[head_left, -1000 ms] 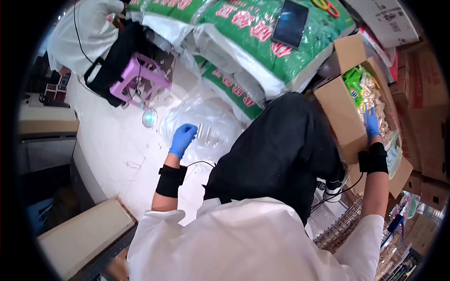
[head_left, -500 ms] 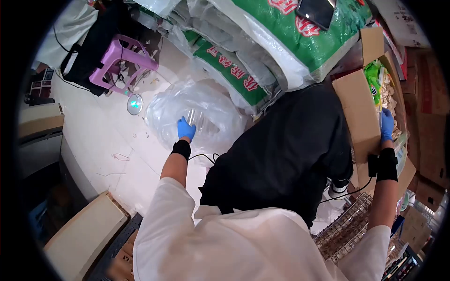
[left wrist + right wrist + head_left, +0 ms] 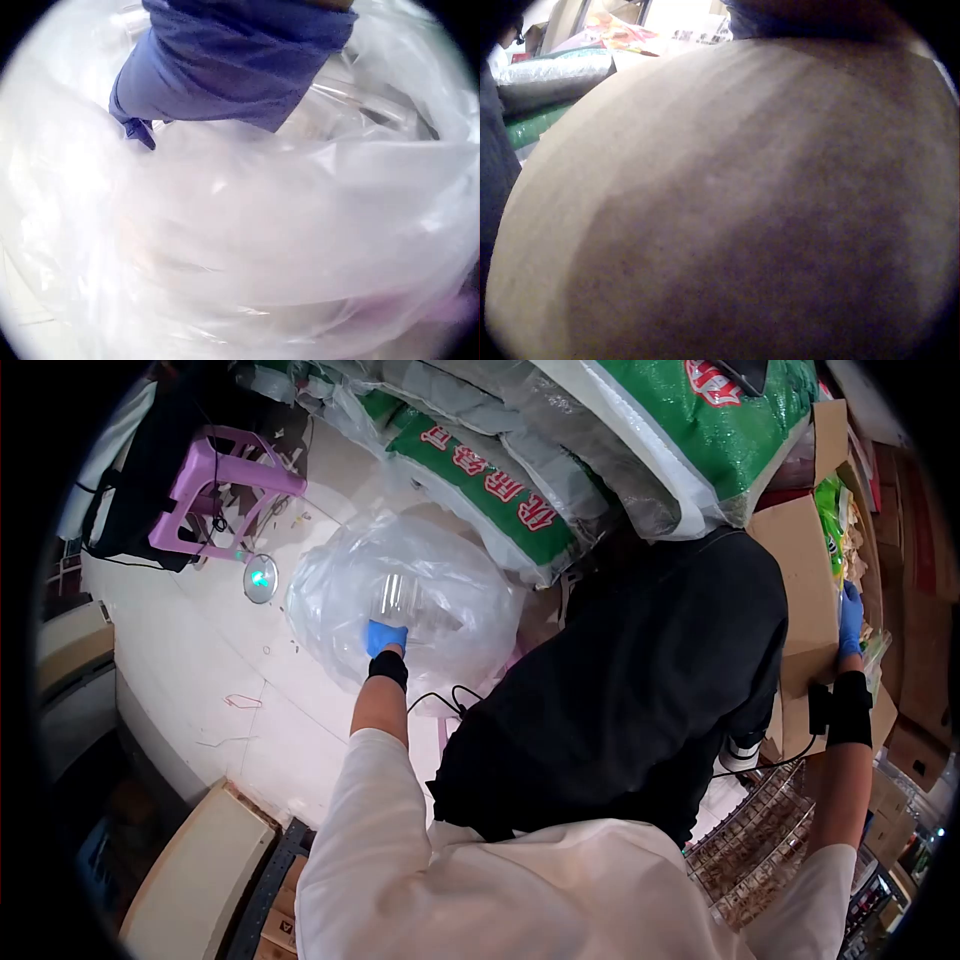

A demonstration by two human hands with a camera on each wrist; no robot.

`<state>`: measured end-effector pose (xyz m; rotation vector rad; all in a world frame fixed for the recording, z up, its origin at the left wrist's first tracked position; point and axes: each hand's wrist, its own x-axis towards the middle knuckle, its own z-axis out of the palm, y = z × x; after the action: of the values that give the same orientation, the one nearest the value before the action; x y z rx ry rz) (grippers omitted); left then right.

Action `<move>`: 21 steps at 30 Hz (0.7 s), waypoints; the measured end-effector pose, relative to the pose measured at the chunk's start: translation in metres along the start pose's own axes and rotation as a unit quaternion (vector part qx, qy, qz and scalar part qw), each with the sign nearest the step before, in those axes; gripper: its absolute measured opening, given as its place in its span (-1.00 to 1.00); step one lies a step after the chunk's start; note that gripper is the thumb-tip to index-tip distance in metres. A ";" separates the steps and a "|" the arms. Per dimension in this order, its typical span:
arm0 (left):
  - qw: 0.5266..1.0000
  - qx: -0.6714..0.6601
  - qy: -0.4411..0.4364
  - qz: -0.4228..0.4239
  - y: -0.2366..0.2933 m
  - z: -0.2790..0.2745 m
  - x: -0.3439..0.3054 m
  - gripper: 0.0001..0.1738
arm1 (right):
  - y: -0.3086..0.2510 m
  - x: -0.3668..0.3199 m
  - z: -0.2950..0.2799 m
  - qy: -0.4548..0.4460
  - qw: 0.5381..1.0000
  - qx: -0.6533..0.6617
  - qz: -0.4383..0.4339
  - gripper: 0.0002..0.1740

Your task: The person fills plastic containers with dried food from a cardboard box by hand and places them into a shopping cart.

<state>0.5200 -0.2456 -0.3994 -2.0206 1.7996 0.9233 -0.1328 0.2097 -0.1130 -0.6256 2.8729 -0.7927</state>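
My left hand in a blue glove reaches into a big translucent plastic bag on the floor, beside clear plastic containers inside it. In the left wrist view the gloved hand lies over the bag's edge, its fingers mostly hidden. My right hand, also gloved in blue, is in an open cardboard box at the right, next to a green packet. A box flap fills most of the right wrist view, where only a bit of glove shows.
A pink stool and a round disc with a lit spot stand at the left. Green and white sacks are stacked ahead. A wire basket stands at the lower right, a pale-topped unit at the lower left.
My left hand has moved from above the bag down into it. My right hand has stayed in the box. The head view has shifted, with the sacks and stool now higher in frame.
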 end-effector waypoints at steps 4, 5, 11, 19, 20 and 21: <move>0.988 -0.126 0.094 -0.009 -0.047 0.058 0.052 -0.13 | 0.013 0.008 -0.005 -0.008 1.000 -0.003 0.011 -0.66; 0.988 -0.124 0.092 -0.011 -0.050 0.058 0.048 -0.13 | 0.018 0.011 -0.008 -0.020 1.000 -0.008 0.009 -0.66; 0.990 -0.089 0.062 0.091 -0.036 0.039 0.026 -0.10 | 0.024 0.012 -0.015 -0.041 0.999 -0.004 0.021 -0.66; 0.994 0.068 -0.023 0.080 -0.010 -0.021 0.023 -0.15 | 0.026 0.009 -0.015 -0.033 0.998 0.018 0.047 -0.62; 0.987 0.031 0.058 0.148 -0.009 -0.026 0.021 -0.13 | 0.026 0.010 -0.016 -0.036 0.998 0.016 0.049 -0.62; 0.986 0.034 0.058 0.151 -0.016 -0.023 0.028 -0.13 | 0.022 0.008 -0.017 -0.035 0.998 0.017 0.052 -0.62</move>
<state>0.5424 -0.2782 -0.4033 -1.8257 2.2128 0.8238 -0.1512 0.2313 -0.1096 -0.4849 2.7970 -0.7874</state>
